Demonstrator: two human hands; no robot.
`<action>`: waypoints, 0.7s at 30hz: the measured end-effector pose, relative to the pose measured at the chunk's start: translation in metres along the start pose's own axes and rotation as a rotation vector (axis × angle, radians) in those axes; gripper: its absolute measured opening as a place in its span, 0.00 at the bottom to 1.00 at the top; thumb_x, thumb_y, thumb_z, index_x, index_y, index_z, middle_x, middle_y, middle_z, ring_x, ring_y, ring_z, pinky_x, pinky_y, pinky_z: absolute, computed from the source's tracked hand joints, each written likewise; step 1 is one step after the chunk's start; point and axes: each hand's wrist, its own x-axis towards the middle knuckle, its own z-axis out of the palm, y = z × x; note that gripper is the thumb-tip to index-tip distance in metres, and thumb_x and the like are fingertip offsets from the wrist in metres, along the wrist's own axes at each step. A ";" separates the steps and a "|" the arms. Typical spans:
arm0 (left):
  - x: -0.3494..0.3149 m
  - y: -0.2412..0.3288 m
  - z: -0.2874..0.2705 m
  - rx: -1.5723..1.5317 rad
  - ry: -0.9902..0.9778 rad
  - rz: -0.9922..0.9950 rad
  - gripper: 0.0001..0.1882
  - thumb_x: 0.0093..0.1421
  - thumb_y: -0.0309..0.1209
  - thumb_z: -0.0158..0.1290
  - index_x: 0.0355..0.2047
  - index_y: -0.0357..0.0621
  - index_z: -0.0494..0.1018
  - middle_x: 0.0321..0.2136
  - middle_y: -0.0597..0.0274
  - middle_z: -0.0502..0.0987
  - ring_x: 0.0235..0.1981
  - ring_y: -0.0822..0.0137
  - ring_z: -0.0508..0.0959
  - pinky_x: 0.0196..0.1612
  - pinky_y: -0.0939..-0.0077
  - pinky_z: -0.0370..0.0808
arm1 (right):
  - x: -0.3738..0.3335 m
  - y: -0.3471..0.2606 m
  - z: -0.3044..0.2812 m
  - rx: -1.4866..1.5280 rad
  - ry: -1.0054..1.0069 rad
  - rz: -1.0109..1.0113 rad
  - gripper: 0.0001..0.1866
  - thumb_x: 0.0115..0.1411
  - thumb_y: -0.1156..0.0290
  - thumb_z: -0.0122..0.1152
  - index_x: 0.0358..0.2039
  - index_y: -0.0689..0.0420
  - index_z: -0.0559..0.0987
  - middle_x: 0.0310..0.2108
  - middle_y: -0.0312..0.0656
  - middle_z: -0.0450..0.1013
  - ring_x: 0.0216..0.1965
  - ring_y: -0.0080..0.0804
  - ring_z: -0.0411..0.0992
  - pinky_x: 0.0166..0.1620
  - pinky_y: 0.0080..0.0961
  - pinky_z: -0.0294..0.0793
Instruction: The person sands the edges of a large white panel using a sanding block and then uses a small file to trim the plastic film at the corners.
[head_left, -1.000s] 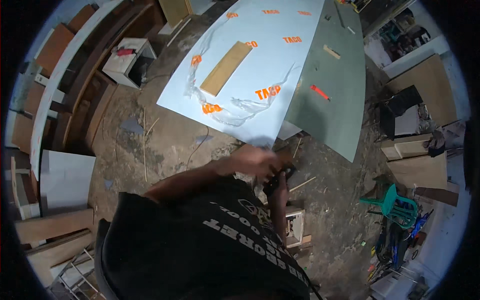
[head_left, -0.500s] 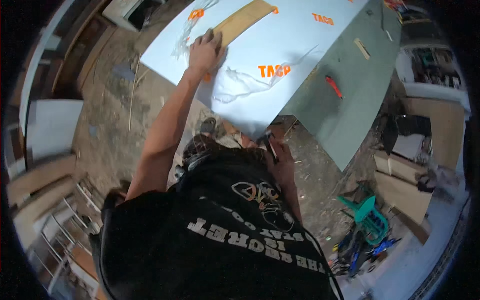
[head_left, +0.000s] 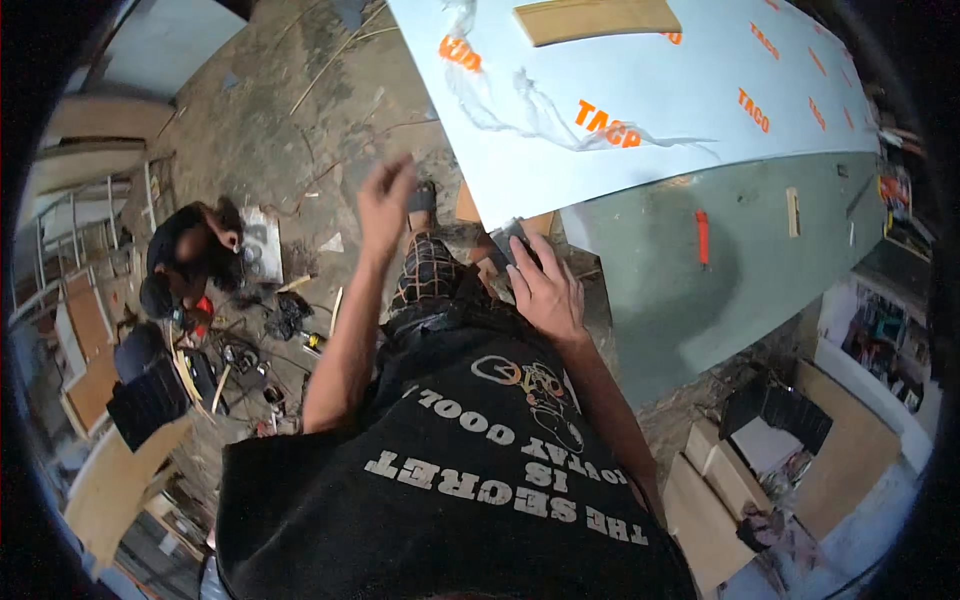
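Note:
My left hand point(head_left: 385, 212) is in the air to the left of the white sheet point(head_left: 560, 75); its fingers are apart, somewhat blurred, and hold nothing. By the sheet's near corner, my right hand point(head_left: 548, 285) grips a small dark grey block-shaped tool point(head_left: 510, 240), whose exact kind I cannot make out. The white sheet has orange print, and crumpled clear plastic film point(head_left: 540, 110) trails across it. A flat tan strip of board point(head_left: 598, 18) lies farther up on the sheet.
To the right, a grey-green board point(head_left: 650, 300) bears a red-handled tool point(head_left: 702, 238) and a small wooden piece point(head_left: 794, 212). At the left another person point(head_left: 185, 245) crouches among tools on the floor. Cardboard boxes point(head_left: 715, 490) stand at the lower right.
My left hand has come off the tan strip and drawn back from the sheet. My right hand has moved up to the sheet's near corner with the dark tool. The view has swung left.

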 end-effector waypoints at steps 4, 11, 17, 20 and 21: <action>-0.084 -0.033 0.014 -0.229 -0.216 -0.398 0.23 0.74 0.34 0.53 0.65 0.36 0.71 0.53 0.58 0.81 0.52 0.67 0.80 0.58 0.71 0.75 | 0.013 -0.013 0.005 -0.009 -0.184 0.051 0.22 0.66 0.67 0.64 0.60 0.56 0.78 0.65 0.42 0.71 0.53 0.52 0.77 0.51 0.44 0.79; -0.090 -0.052 0.018 -0.247 -0.506 -0.412 0.24 0.75 0.36 0.52 0.66 0.37 0.70 0.54 0.57 0.80 0.53 0.66 0.79 0.58 0.70 0.75 | 0.026 -0.033 0.025 -0.181 -0.198 0.091 0.22 0.67 0.66 0.61 0.61 0.55 0.78 0.67 0.41 0.70 0.46 0.53 0.79 0.49 0.44 0.81; -0.078 -0.053 -0.011 -0.231 -0.500 -0.407 0.27 0.73 0.38 0.54 0.67 0.37 0.68 0.55 0.59 0.81 0.52 0.70 0.80 0.52 0.74 0.75 | 0.020 -0.041 0.032 -0.260 -0.181 0.128 0.21 0.68 0.65 0.59 0.61 0.54 0.78 0.68 0.39 0.69 0.43 0.52 0.80 0.45 0.45 0.82; -0.067 -0.072 -0.025 -0.218 -0.526 -0.391 0.26 0.73 0.38 0.54 0.67 0.39 0.69 0.54 0.60 0.81 0.52 0.70 0.80 0.52 0.74 0.75 | 0.026 -0.046 0.030 -0.253 -0.192 0.164 0.21 0.69 0.63 0.59 0.61 0.54 0.78 0.68 0.39 0.69 0.44 0.53 0.79 0.44 0.46 0.83; -0.063 -0.073 -0.030 -0.154 -0.505 -0.396 0.25 0.73 0.38 0.54 0.65 0.40 0.71 0.52 0.61 0.82 0.51 0.68 0.80 0.53 0.71 0.75 | 0.031 -0.047 0.030 -0.256 -0.192 0.178 0.22 0.69 0.63 0.59 0.61 0.55 0.78 0.68 0.39 0.69 0.45 0.53 0.80 0.45 0.46 0.83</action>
